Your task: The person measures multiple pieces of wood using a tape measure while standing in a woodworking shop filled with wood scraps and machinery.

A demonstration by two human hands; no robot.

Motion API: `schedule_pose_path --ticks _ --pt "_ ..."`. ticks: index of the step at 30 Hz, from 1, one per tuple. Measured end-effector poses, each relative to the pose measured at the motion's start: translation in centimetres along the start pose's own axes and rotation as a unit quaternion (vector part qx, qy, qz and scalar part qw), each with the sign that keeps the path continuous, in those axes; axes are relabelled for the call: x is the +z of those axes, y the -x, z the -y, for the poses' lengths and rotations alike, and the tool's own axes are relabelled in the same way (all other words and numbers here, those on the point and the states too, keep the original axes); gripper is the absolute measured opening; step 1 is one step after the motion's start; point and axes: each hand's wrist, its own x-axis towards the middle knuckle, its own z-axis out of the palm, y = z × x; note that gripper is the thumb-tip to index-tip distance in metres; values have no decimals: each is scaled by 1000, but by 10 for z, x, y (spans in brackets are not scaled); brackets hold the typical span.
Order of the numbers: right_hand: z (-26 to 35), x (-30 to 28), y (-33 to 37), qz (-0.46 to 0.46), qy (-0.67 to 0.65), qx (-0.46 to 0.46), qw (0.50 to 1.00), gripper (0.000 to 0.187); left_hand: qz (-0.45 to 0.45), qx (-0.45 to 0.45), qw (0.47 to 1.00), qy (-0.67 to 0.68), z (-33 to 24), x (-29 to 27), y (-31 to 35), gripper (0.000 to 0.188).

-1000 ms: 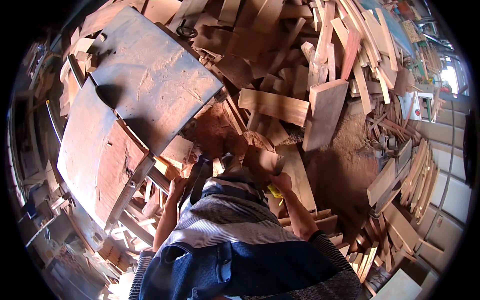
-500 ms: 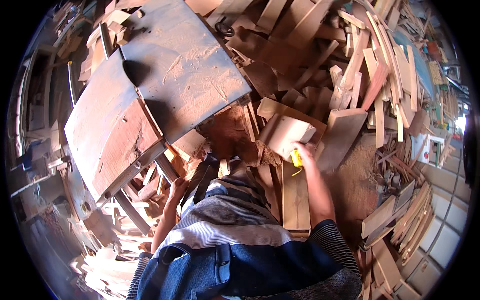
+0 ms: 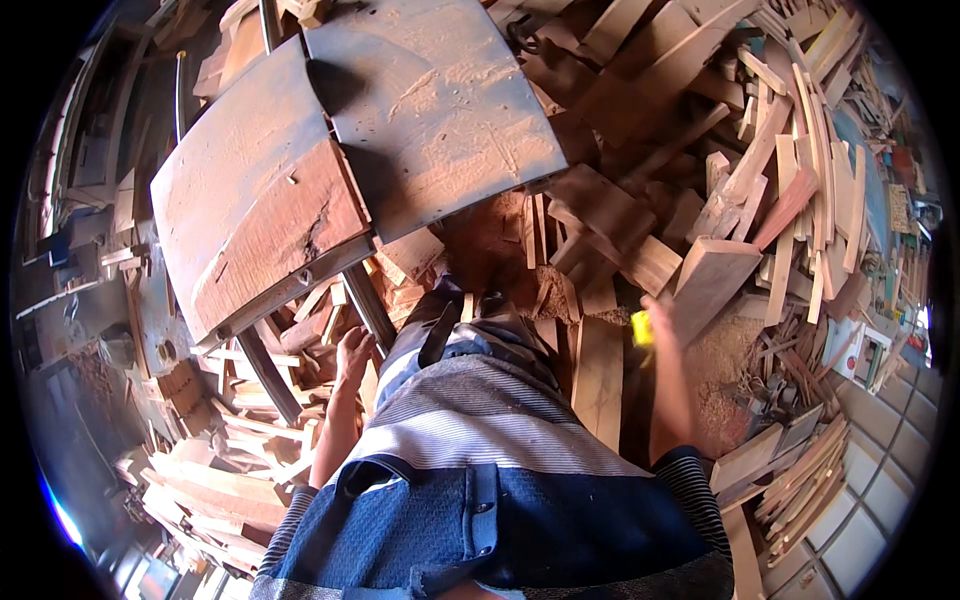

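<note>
My right hand (image 3: 660,322) is closed around a yellow tape measure (image 3: 642,328), held low on my right side above the wood pile. Beyond its fingertips lie a light wood block (image 3: 652,264) and a broad brown board (image 3: 716,270) that leans at an angle. My left hand (image 3: 352,352) hangs beside a dark metal rail (image 3: 368,305) under the machine table, its fingers loosely bent and nothing seen in them. Whether it touches the rail cannot be told. A long plank (image 3: 597,385) lies between my body and right forearm.
A metal machine table (image 3: 440,110) strewn with sawdust stands ahead, with a reddish wood board (image 3: 290,235) on its left part. Offcuts pile up beyond it and to the right. Thin strips (image 3: 815,480) are stacked at the lower right, beside pale floor tiles (image 3: 855,520).
My right hand has drawn the tape measure away from the light wood block's end. My left hand has shifted slightly. The whole view has swung left, so the machine table appears farther right.
</note>
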Motion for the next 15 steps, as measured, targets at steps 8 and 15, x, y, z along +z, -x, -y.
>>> schedule_pose_path --ticks 8,15 --pt "84 104 200 253 133 -99 953 54 -153 146 974 -79 -14 -88 7 20" --pt "155 93 210 281 168 -212 921 35 -356 167 884 -253 -115 -223 -39 27"
